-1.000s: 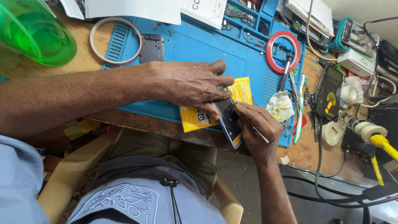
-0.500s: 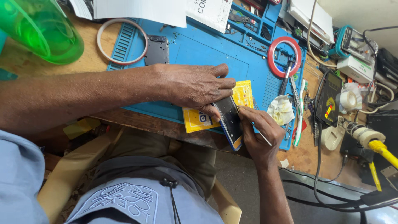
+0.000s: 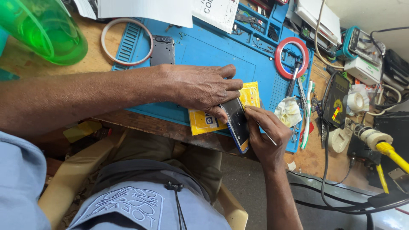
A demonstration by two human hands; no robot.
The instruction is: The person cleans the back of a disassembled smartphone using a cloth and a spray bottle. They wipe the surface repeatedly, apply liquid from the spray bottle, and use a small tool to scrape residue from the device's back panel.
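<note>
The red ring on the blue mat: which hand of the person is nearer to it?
Right. The right hand, holding a thin tool at the phone, lies below the red ring. The left hand, pressing on the phone, lies further to the ring's left.

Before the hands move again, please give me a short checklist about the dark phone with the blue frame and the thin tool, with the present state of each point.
1. Left hand presses the dark phone with the blue frame: ok.
2. Right hand grips the thin metal tool: ok.
3. Tool tip seated at the phone's edge: cannot tell, the fingers hide it.
4. Phone fully supported: not ok, its lower end overhangs the edge of the blue work mat.
5. Yellow packet lies flat under the phone: ok.
</note>
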